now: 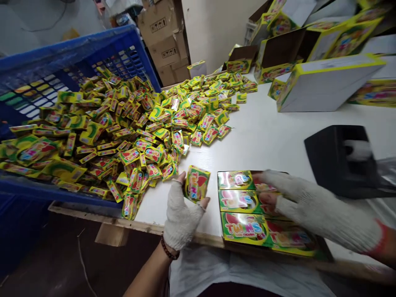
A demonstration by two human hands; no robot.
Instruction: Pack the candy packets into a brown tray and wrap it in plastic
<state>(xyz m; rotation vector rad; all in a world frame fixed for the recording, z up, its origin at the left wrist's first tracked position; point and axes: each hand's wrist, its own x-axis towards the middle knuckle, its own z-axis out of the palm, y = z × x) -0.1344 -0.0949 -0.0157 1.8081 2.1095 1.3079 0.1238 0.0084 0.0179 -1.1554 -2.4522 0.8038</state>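
In my gloved left hand (182,216) I grip a small yellow-green Twins candy pack (197,183) by its edges, thumb on one side and a finger on the other. To its right, at the table's front edge, lies an open display box (223,235) holding rows of green Twins packs (244,228). My gloved right hand (287,198), smeared a little by motion, reaches over the box's right side. Its fingers are apart and rest on or just above the packs there, partly hiding them. A big heap of loose candy packs (167,119) spreads left of both hands.
A blue plastic crate (136,45) lies tipped at the left, packs spilling from it onto the white table (256,136). A black tape dispenser (334,161) stands right. Display boxes (328,84) are piled at the back right, and brown cartons (162,33) are stacked behind the table.
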